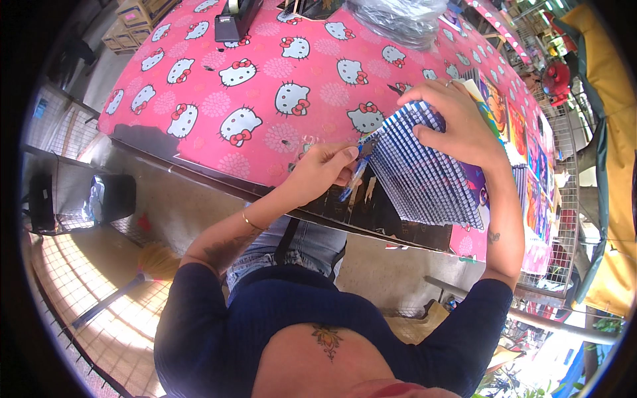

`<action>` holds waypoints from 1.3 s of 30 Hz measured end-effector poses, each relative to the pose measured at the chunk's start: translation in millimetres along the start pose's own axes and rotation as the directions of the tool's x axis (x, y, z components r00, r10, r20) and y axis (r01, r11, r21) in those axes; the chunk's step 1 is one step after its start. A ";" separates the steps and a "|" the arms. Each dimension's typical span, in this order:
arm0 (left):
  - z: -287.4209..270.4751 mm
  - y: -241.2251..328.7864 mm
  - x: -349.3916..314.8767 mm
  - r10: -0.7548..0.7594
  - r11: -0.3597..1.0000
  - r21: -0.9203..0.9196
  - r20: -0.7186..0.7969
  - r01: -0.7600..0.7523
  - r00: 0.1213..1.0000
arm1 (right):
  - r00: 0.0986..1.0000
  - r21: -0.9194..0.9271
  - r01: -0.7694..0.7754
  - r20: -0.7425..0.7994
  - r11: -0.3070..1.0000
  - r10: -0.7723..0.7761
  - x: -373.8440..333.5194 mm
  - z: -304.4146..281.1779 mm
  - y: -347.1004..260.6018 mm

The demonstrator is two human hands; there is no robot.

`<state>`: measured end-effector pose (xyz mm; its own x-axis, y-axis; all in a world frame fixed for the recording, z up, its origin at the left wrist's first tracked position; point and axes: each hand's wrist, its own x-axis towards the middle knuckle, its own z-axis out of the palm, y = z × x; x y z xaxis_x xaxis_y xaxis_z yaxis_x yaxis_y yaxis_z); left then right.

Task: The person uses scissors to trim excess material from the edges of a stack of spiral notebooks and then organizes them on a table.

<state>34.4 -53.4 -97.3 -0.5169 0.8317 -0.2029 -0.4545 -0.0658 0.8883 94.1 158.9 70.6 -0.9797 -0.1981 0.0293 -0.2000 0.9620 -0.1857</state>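
A stack of spiral-bound notebooks [424, 179] stands tilted at the near right of the table, its rows of blue and white coils facing me. My right hand [458, 123] grips the stack from above, the thumb on the coil side and the fingers bent over the far end. At the stack's left corner, my left hand [325, 171] is closed on small blue-handled pliers [363, 159]. The dark jaws of the pliers are against the coil ends; whether they are shut on a wire is too small to tell.
A pink cartoon-cat cover [265, 86] lies over the table, with a dark worn patch along the near edge. A black tape dispenser [235, 20] and clear plastic wrapping [401, 20] sit at the back. Colourful notebooks [531, 152] lie right; a broom [149, 268] is on the floor.
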 end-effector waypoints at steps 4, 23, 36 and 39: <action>-0.2 0.8 3.6 0.324 0.825 0.505 -0.056 -0.253 0.944 | 1.000 0.035 -0.014 -0.002 0.999 0.014 -0.2 -1.9 -3.1; -3.7 -13.3 1.4 0.239 0.907 0.362 -0.029 -0.212 0.971 | 1.000 0.001 -0.004 -0.016 1.000 0.004 -2.4 0.0 -0.8; -6.6 -25.3 1.2 0.458 0.683 0.640 -0.001 -0.352 0.889 | 1.000 0.024 -0.010 -0.010 1.000 0.010 -1.5 0.0 -1.6; -12.1 -30.8 4.6 0.271 0.880 0.415 -0.043 -0.230 0.962 | 1.000 0.035 -0.014 -0.001 0.999 0.014 -1.2 -1.2 -2.9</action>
<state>37.2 -54.2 -130.6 -0.6518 0.7579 0.0281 0.0198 -0.0199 0.9996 95.9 156.6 72.3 -0.9824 -0.1846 0.0277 -0.1861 0.9575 -0.2205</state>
